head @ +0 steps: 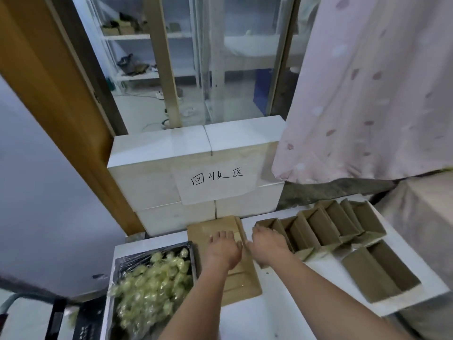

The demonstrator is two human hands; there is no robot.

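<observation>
A black tray [193, 263] of wrapped sweets [152, 285] was seen in front and to the left of the labelled white box [157, 177]. To the right of that tray, directly in front of the white box, a flat cardboard sheet [242, 283] was laid on the table [282, 310]. Its long axis ran from the person towards the white box, and its far end nearly touched it.

The left hand [224, 250] was laid palm down on the far half of the sheet, with the fingers [220, 235] stretched out flat and pointed at the white box; nothing was gripped. A narrow flap [239, 229] was raised along the sheet's right edge, just beside those fingers, and it stood between the two hands. The left hand was judged the nearer one for holding the sheet down while that flap is folded.

The right hand [268, 245] was held just right of the flap, knuckles up, with the fingers bent towards the near end of a row of folded boxes [321, 229]. Whether anything was gripped could not be told, as the hand was blurred. Both forearms were reached forward, drawn close together at the wrists.

Farther right in front of the white box, a single open box [377, 273] was set apart from the row.
</observation>
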